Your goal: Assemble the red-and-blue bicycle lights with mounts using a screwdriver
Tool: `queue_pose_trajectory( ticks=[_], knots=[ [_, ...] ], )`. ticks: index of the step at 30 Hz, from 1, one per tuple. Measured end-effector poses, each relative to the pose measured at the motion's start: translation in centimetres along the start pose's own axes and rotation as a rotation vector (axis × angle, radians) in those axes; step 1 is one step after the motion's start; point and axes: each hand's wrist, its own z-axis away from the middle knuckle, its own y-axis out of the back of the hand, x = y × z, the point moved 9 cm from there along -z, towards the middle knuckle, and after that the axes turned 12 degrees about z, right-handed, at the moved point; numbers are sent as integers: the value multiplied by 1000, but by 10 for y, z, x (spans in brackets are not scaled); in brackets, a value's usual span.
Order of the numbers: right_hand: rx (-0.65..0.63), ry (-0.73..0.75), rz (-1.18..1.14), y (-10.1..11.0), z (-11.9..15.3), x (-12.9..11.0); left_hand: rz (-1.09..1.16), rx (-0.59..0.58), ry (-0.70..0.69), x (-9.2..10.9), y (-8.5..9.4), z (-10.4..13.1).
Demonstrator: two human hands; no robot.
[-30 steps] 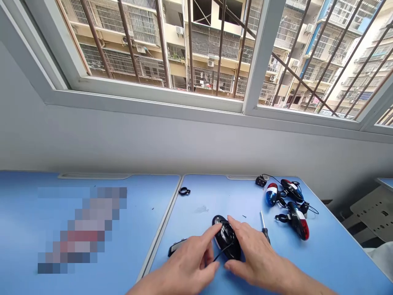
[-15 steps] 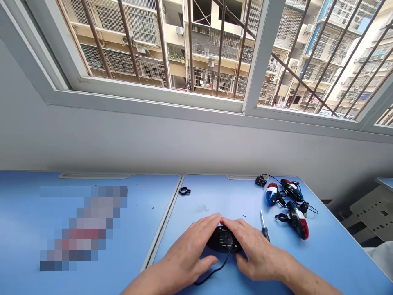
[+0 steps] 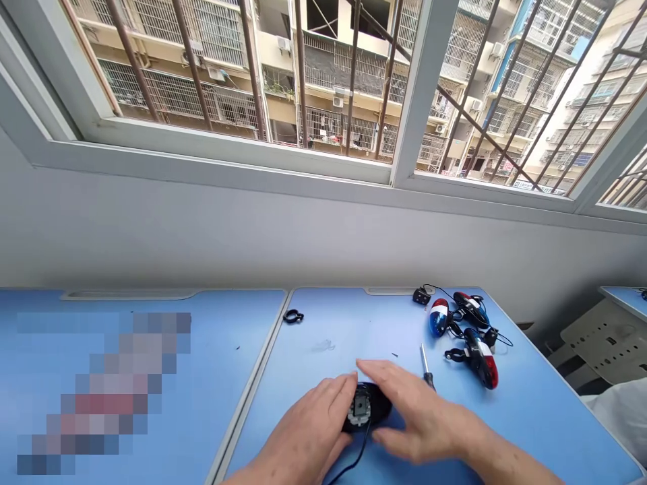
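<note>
A black oval device (image 3: pixel 380 402) with a pale round inner part and a black cable lies on the blue table between my hands. My left hand (image 3: pixel 314 421) is wrapped against its left side, fingers together and thumb low, gripping it. Around the right side curves my right hand (image 3: pixel 412 411), its thumb and fingers spread apart, with a gap between the palm and the device. The cable runs from the device down toward the table's near side.
A screwdriver (image 3: pixel 426 367) lies right of my hands. Beyond it are red, white and blue lights (image 3: pixel 481 358) with clamps and a small black box (image 3: pixel 421 296). A black ring clamp (image 3: pixel 293 316) lies near the table seam (image 3: pixel 255 380).
My right hand has opened and moved slightly off the device. The device's inner part now shows pale, and my left hand has closed in on its left side. The view has shifted a little.
</note>
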Motion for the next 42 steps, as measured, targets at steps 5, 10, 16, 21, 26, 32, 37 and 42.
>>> queue_pose_trajectory(
  ticks=[5, 10, 16, 21, 26, 32, 37, 42],
  knots=[
    [280, -253, 202, 41, 7, 44, 81, -34, 75, 11, 20, -1],
    [-8, -454, 499, 19, 7, 73, 70, -74, 153, 17, 31, -3],
    [-111, -520, 555, 13, 7, 78, 69, -98, 187, 17, 32, -3],
    [-77, -525, 551, 8, 6, 84, 75, -93, 182, 18, 34, -3],
    [-17, -481, 455, 9, 4, 80, 64, -100, 171, 19, 33, -3],
    [-5, -364, 166, 18, 1, 45, 87, -124, 174, 18, 33, -3],
    [0, -215, 31, 18, -1, 16, 104, -137, 177, 19, 34, -3],
    [15, -146, 72, 15, -2, 12, 112, -144, 179, 19, 32, -3]
  ],
)
